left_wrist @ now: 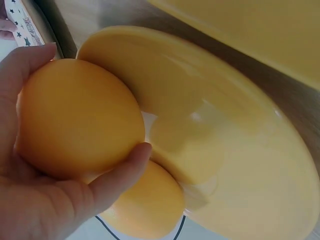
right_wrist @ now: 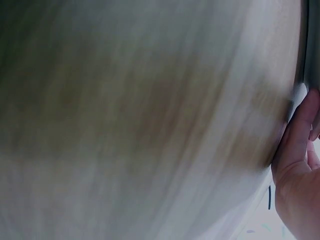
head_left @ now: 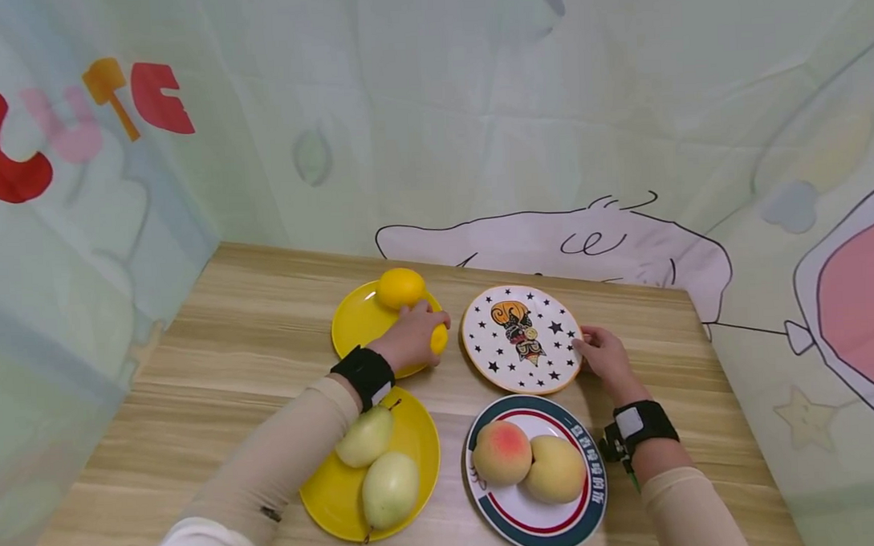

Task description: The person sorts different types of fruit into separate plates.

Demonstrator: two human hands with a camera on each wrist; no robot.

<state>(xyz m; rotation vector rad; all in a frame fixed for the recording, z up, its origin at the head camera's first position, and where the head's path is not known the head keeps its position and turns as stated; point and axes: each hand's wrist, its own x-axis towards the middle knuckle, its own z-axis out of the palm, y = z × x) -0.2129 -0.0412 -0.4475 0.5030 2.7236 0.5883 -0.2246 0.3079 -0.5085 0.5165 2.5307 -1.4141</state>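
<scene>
My left hand (head_left: pixel 412 336) holds a yellow lemon (left_wrist: pixel 82 117), fingers and thumb curled round it, over the right side of the far yellow plate (head_left: pixel 352 324). A second lemon (head_left: pixel 400 289) sits at that plate's back edge. In the left wrist view it shows partly behind the thumb. At the right, my right hand (head_left: pixel 605 359) pinches the rim of a white plate (head_left: pixel 486 352) printed with black stars and a pumpkin-topped figure, the thumb on its upper face. The right wrist view shows this hand (right_wrist: pixel 300 150) at its edge, beside blurred wood.
Nearer me, a yellow plate (head_left: pixel 422 474) bears two pale green pears (head_left: pixel 390 490), partly under my left forearm. To its right, a green-rimmed plate (head_left: pixel 482 516) holds two peaches (head_left: pixel 503 453). A printed cloth (head_left: pixel 431 104) hangs behind the wooden table (head_left: pixel 195 378).
</scene>
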